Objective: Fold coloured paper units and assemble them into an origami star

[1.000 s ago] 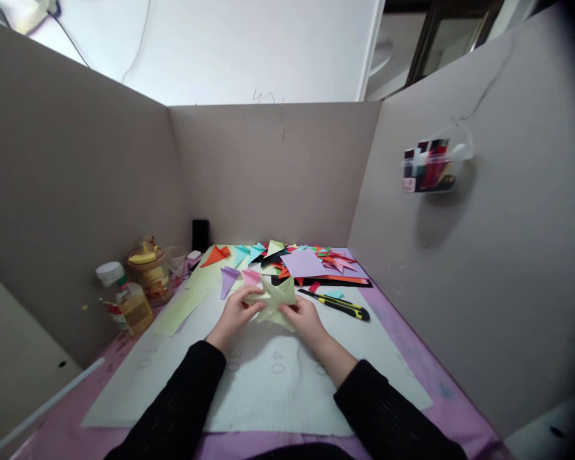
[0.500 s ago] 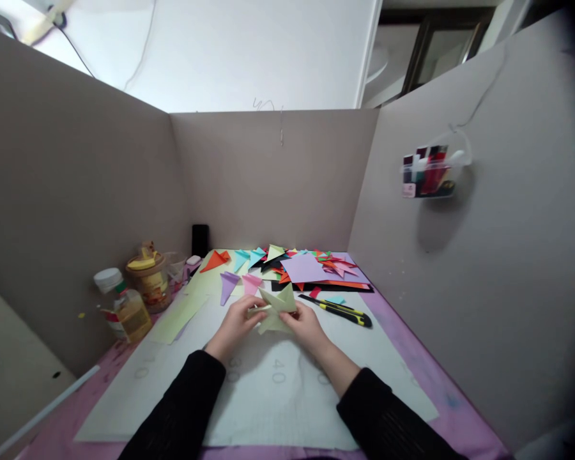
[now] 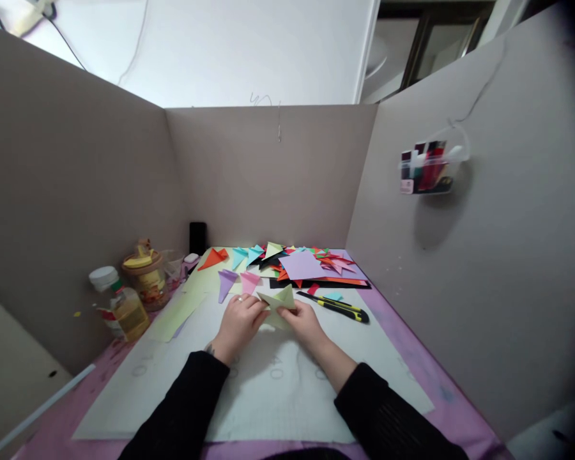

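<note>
Worktop (image 3: 443, 386), inside far edge | left hand (image 3: 239, 322), right hand (image 3: 307, 322): both pinching folded pale-green paper (image 3: 282, 300) | uneven tugging could tear it

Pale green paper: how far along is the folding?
Done, by the look of it: the orange piece, purple piece and pink piece, all folded. In hand: the pale green paper, creased into points, between the left hand and right hand. Possibly left: the lavender sheet and the pale green strip, both lying flat. How many folds the held paper needs cannot be told.
</note>
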Available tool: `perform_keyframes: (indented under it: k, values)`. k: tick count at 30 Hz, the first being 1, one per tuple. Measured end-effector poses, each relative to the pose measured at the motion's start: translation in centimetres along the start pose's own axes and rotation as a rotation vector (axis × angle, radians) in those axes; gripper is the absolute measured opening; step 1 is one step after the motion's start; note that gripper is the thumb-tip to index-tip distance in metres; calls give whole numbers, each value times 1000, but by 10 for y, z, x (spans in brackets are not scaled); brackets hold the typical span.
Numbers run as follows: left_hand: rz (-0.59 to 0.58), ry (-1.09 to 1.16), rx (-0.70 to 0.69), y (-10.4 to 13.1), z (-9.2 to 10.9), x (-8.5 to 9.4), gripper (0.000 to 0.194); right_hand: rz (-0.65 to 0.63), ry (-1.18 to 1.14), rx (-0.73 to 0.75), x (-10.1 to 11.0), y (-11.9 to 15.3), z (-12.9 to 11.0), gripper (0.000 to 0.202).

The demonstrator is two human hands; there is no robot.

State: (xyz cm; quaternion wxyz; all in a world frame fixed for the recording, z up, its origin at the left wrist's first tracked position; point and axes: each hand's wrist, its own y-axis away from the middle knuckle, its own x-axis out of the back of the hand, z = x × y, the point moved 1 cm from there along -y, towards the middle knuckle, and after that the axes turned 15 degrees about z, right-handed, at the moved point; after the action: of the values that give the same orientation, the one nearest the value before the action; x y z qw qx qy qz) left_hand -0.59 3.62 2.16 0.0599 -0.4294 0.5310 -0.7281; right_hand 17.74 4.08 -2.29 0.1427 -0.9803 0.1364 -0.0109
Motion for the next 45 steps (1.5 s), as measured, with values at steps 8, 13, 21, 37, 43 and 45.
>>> perform_keyframes:
  k: [8,13,21,37,43,45]
  values:
    - [-10,23,184,1,-7,-2,21,27,92,71,0,0,-1,26]
    - [-74,97,347,2,-5,-3,21,28,92,74,1,0,-2,24]
    - [-9,195,472,5,-8,-10,24,1,7,-24,-4,2,1,24]
    - [301,585,776,3,-13,-14,44,79,-116,-216,-5,1,0,34]
    - [110,1115,1137,5,-8,-27,53,-22,-236,-282,-8,3,-6,33]
    - [93,1101,1141,6,-8,-28,42,-26,-226,-260,-8,2,-6,33]
